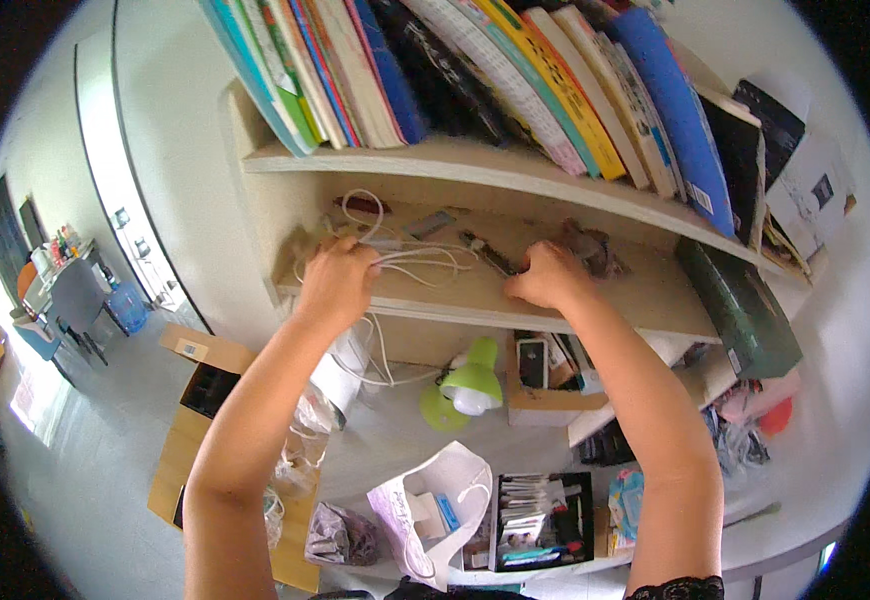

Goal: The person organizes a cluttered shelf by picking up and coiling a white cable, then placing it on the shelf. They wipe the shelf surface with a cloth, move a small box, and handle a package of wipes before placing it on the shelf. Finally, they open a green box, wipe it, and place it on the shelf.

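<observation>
At the left part of the middle shelf point(595, 285), my left hand point(340, 282) is closed around a bundle of white cable point(425, 256). One loop of the cable stands up above the hand, and more of it hangs down below the shelf edge. Farther right, my right hand point(552, 277) has its fingers closed at the near end of a dark, narrow, strap-like thing point(487, 250) lying on the shelf. Its exact kind cannot be made out. Just behind the right hand is a crumpled brownish plastic bag point(593, 248). A small grey flat piece point(429, 224) lies between the hands.
Leaning books point(515, 90) fill the shelf above. Below are a green lamp point(473, 378), a cardboard box of small devices point(555, 400), a white paper bag point(455, 480) and a black bin of packets point(545, 520). A dark green box point(745, 310) stands at the right.
</observation>
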{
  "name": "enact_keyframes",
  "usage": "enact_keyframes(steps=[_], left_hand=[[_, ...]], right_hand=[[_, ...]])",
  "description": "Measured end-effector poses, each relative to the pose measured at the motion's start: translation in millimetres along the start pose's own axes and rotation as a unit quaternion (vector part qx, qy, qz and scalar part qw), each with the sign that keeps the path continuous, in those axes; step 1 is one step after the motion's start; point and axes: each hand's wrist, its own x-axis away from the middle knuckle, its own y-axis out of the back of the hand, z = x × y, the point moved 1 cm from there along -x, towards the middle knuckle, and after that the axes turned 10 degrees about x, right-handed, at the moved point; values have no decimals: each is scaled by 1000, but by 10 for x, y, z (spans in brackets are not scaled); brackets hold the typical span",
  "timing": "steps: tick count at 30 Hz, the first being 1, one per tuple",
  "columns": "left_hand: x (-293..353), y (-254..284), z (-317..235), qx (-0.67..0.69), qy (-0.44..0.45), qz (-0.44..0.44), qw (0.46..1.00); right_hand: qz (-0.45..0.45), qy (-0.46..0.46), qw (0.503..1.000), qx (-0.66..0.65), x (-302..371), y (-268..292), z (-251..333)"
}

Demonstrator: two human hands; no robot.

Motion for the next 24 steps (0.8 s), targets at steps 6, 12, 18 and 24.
enact_keyframes(steps=[6,12,18,24], left_hand=[[-79,0,-100,28,62,34,997],[4,124,-253,-89,-13,-63,994],[556,-174,-1644,505,212,121,828],[1875,-1074,-2813,746,523,263,318]], right_hand=[[-122,16,992,37,515,-40,-211],[-119,39,979,-159,1228,96,-674],[-34,-162,841,-515,2583,-686,-1509],[-239,-16,953,-185,3559,-1326,-1189]])
